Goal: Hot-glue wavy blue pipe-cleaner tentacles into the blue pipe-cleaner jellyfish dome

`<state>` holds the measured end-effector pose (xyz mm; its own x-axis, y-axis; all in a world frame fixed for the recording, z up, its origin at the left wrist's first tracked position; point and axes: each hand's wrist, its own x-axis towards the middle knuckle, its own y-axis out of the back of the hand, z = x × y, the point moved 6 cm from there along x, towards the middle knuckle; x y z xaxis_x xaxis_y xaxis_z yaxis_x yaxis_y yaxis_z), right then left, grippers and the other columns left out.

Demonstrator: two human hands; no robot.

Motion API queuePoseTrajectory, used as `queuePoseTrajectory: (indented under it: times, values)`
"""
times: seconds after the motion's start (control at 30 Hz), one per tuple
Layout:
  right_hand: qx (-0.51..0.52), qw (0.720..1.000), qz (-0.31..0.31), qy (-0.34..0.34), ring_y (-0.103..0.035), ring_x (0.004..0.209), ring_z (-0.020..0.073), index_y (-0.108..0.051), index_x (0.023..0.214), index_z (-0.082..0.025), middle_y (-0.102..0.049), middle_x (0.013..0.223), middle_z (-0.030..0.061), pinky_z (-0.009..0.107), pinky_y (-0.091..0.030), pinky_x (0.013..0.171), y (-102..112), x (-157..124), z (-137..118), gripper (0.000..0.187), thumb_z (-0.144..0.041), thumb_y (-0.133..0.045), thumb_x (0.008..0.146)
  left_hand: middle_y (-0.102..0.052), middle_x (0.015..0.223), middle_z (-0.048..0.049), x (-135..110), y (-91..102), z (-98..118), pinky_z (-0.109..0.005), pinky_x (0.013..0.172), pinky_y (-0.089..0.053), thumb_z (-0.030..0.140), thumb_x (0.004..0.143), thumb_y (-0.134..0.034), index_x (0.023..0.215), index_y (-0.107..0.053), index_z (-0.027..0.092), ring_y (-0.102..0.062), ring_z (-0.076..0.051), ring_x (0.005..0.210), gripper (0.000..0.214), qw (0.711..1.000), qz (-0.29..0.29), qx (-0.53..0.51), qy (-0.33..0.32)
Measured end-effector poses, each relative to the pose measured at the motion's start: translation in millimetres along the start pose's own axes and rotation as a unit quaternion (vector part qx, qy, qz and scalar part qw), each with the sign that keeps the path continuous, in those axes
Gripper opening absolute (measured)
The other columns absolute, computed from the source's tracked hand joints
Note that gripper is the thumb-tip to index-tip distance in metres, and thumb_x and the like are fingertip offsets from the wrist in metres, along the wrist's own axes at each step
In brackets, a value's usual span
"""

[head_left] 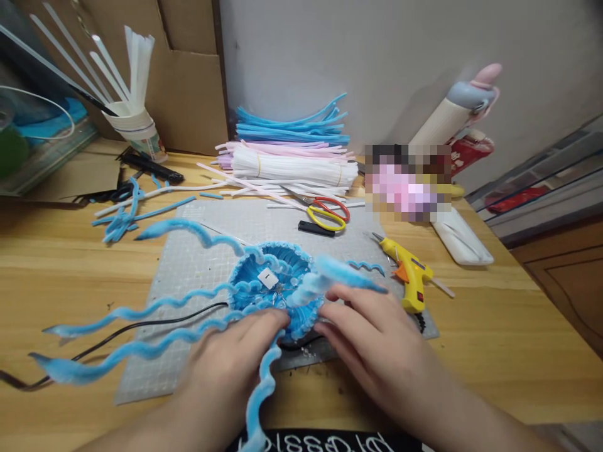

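Observation:
A round blue pipe-cleaner craft point(240, 267) lies hollow side up on a grey cutting mat point(146, 370). Several wavy, fuzzy arms with darker tips spread from it, and one blue wavy arm point(155, 350) runs past my left wrist. Inside the hollow sit a small white square with a dark mark point(268, 278) and some clear bits. My left hand point(235, 351) is closed on the near rim, its thumb over the edge and its other fingers hidden. At the right rim, my right hand point(367, 323) grips with bent fingers, beneath a raised, blurred arm.
A yellow glue gun point(411, 273) lies right of the craft. Behind are red-and-yellow-handled scissors point(330, 213) and bundles of white pipe cleaners point(294, 166) and blue ones point(292, 125). A cup of white sticks point(136, 135) stands back left. A black cable point(113, 331) crosses the table.

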<state>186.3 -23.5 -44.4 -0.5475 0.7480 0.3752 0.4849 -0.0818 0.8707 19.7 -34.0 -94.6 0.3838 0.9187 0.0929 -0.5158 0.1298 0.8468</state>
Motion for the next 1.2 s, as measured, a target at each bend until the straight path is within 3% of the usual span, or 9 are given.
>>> queuePoseTrajectory:
  times: [0.23,0.57,0.8,1.0,1.2]
  values:
    - [-0.016,1.0,0.003,-0.013,-0.043,0.071,0.0201,-0.066,0.083,-0.016,-0.06,0.071,0.0035,0.035,-0.028,0.069,-1,6,-1,0.019,-0.016,-0.052,0.096,-0.076,0.105,-0.0014,2,1.8,3,-0.035,0.078,-0.059,0.013,0.085,-0.041,0.116,-0.06,0.029,-0.075,-0.021,0.083,0.039,1.0,0.002,-0.005,0.001]
    - [-0.027,0.999,0.014,0.033,-0.037,0.067,0.0192,-0.067,0.091,-0.013,-0.051,0.065,0.0031,0.036,-0.026,0.066,-1,2,-2,0.025,-0.009,-0.043,0.096,-0.075,0.109,-0.0006,1,0.6,2,-0.037,0.078,-0.059,0.015,0.088,-0.038,0.117,-0.058,0.03,-0.075,-0.023,0.089,0.038,1.0,0.0,0.003,0.013]
    - [-0.06,0.991,0.109,-0.04,-0.044,0.066,0.018,-0.063,0.09,-0.014,-0.055,0.065,0.002,0.035,-0.029,0.067,22,2,16,0.009,-0.01,-0.056,0.092,-0.075,0.109,-0.0011,0,1.9,2,-0.033,0.077,-0.059,0.009,0.084,-0.04,0.117,-0.058,0.029,-0.075,-0.021,0.089,0.043,1.0,0.017,-0.003,-0.014]
    - [0.016,1.0,0.015,0.013,-0.045,0.067,0.018,-0.068,0.094,-0.018,-0.057,0.067,0.0005,0.035,-0.028,0.069,9,9,6,0.014,-0.018,-0.055,0.096,-0.076,0.107,-0.0007,0,1.2,1,-0.031,0.073,-0.059,0.013,0.086,-0.042,0.118,-0.06,0.03,-0.075,-0.02,0.087,0.04,1.0,0.007,-0.007,-0.006]
    - [-0.033,0.998,-0.043,-0.011,-0.05,0.07,0.0221,-0.07,0.091,-0.019,-0.065,0.07,0.0026,0.036,-0.028,0.07,-4,19,-3,0.017,-0.022,-0.054,0.094,-0.075,0.111,-0.0011,1,0.5,1,-0.036,0.078,-0.06,0.018,0.087,-0.043,0.12,-0.058,0.03,-0.075,-0.022,0.091,0.038,1.0,0.012,-0.013,-0.012]
